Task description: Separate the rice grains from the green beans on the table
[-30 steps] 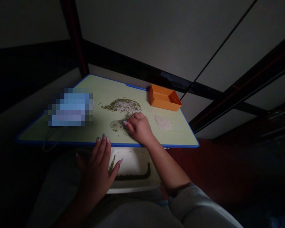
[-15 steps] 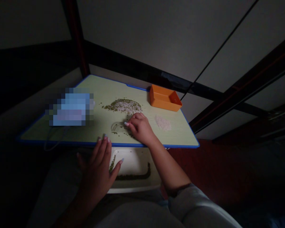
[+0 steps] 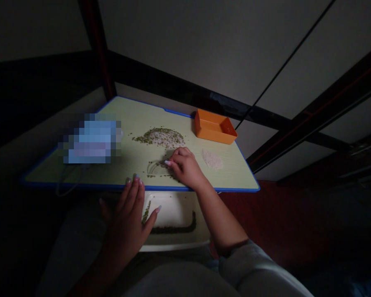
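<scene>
My right hand (image 3: 186,167) is closed around a clear, round-edged piece (image 3: 154,168), perhaps a lid or dish, resting on the pale table (image 3: 130,111). A few green beans lie along its near edge. Beyond that hand spreads a mixed pile of green beans and white grains (image 3: 162,137). To its right sits a small heap of white grains (image 3: 212,159). My left hand (image 3: 128,214) lies with fingers stretched at the table's near edge, holding nothing. Below the edge, a white tray (image 3: 173,204) has green beans gathered along its near and side walls.
An orange box (image 3: 214,128) stands at the table's back right corner. A blurred-out bluish object (image 3: 92,142) occupies the left side, with a thin cable (image 3: 62,189) hanging over the near edge. Cabinet panels (image 3: 185,45) rise behind the table.
My right hand and the clear piece have shifted slightly to the right, and the beans near it now lie in a thin line. My left hand stays in place.
</scene>
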The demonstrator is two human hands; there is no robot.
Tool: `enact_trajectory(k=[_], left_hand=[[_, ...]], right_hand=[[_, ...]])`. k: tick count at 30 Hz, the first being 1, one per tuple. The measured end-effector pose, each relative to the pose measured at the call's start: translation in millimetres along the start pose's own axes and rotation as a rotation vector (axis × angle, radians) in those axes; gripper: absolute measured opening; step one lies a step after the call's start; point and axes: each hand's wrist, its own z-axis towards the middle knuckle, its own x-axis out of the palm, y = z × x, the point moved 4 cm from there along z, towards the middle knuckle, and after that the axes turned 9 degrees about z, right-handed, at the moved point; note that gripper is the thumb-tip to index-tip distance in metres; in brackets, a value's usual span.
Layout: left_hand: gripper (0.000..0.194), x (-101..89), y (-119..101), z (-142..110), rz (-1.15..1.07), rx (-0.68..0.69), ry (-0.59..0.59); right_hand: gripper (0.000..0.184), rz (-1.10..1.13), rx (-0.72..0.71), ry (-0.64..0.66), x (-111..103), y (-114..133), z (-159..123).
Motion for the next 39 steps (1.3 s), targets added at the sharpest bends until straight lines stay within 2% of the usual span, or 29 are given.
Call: enact_trajectory(k=[13, 25, 39], left_hand=[[0.072, -2.4, -1.4, -1.1, 0.020, 0.006, -0.031], [0.073, -3.8, -2.9, -0.7, 0.010, -0.007, 0.008], [0.072, -3.5, -2.2, -0.6, 0.014, -0.024, 0.029]], right_hand=[[0.026, 0.010, -0.005, 0.035, 4.9, 2.4, 2.3], [0.025, 0.005, 0.075, -0.007, -10.3, -10.1, -27.0], [0.022, 0.049, 0.071, 0.061, -20.2, -18.4, -34.9]])
